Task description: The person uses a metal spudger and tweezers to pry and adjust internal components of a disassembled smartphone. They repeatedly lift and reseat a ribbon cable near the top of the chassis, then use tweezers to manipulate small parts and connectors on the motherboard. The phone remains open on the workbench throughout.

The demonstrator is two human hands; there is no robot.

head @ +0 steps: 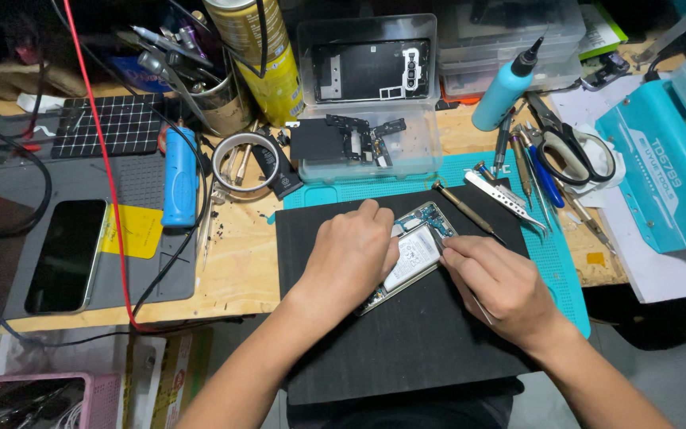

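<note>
On the black mat [406,334] lies an opened phone [411,253], back off, tilted. Left hand [348,256] lies palm-down over it — fingers curled, pinning it. Right hand [495,286] pinches a thin tool [438,238] — tip at the phone's upper edge. Tweezers [506,199] rest nearby.

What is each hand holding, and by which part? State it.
The left hand presses down on the opened phone, covering its left side. The right hand pinches a thin tool near its tip, which is at the phone's upper right.
</note>
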